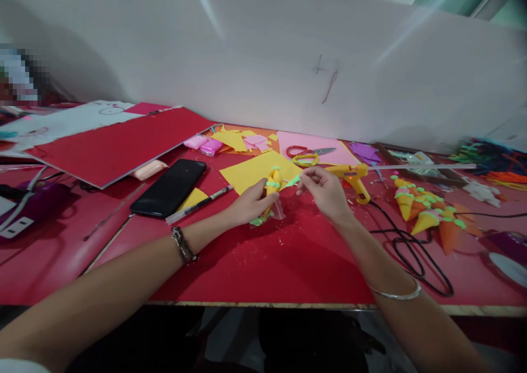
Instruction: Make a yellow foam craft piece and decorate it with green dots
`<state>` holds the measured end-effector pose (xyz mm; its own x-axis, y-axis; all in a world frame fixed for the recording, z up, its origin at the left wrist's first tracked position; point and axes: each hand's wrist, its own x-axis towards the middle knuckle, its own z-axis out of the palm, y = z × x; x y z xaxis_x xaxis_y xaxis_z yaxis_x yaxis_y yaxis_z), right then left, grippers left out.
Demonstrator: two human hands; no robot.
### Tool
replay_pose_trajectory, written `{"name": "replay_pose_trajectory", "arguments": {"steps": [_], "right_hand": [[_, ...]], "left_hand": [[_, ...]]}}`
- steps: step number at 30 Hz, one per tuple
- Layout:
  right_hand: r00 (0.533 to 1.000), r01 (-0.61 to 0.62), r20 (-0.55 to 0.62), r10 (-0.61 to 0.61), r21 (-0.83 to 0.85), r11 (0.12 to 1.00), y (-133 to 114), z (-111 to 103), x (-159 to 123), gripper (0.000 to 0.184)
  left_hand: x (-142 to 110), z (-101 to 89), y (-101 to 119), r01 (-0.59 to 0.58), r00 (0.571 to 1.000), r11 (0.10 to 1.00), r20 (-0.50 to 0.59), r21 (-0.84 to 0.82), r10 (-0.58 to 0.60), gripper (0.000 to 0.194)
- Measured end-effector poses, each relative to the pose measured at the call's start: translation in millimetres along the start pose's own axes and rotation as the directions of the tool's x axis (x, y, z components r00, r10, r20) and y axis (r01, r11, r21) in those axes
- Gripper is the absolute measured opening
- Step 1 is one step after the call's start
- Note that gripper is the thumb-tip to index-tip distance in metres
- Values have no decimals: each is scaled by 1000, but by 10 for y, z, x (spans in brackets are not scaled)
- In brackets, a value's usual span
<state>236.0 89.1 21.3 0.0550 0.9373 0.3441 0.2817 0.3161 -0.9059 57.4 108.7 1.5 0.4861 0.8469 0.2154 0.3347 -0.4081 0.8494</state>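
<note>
Fingers of my left hand are wrapped round a small yellow cone-shaped craft with light green dots across it. Under that hand lies a clear plastic bag with something light green by it, partly hidden by the fingers. My right hand is pinched closed at a light green piece of soft clay, just right of the craft. A yellow paper sheet is on the table behind both hands. Close behind my right hand rests a yellow glue gun with a clear glue stick in it.
Scissors lie on pink paper at the back. On the left are a black phone, a marker pen and a big red board. To the right, several decorated cones sit near a looped black cable.
</note>
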Motion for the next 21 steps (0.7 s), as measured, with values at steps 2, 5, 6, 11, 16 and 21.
{"name": "replay_pose_trajectory", "arguments": {"steps": [2,5,6,11,16,21], "right_hand": [[999,-29,-39,31,53,998,7,-26,16,14],[996,-82,-7,85,161,984,22,-6,11,19],[995,-96,13,95,188,977,21,14,2,20],[983,-163,125,133,271,949,-17,148,-76,21],[959,-236,231,165,327,915,-33,242,-136,20],[959,-218,248,140,325,920,-32,260,-145,16]], "left_hand": [[6,1,-4,30,999,995,-10,-95,-31,19],[10,3,11,114,993,947,18,-301,-114,15],[9,4,21,125,992,923,24,-364,-125,13],[-2,-1,65,100,988,849,-48,-520,-145,22],[4,-9,52,108,986,814,-43,-570,-162,38],[5,1,40,125,988,756,7,-643,-157,47]]}}
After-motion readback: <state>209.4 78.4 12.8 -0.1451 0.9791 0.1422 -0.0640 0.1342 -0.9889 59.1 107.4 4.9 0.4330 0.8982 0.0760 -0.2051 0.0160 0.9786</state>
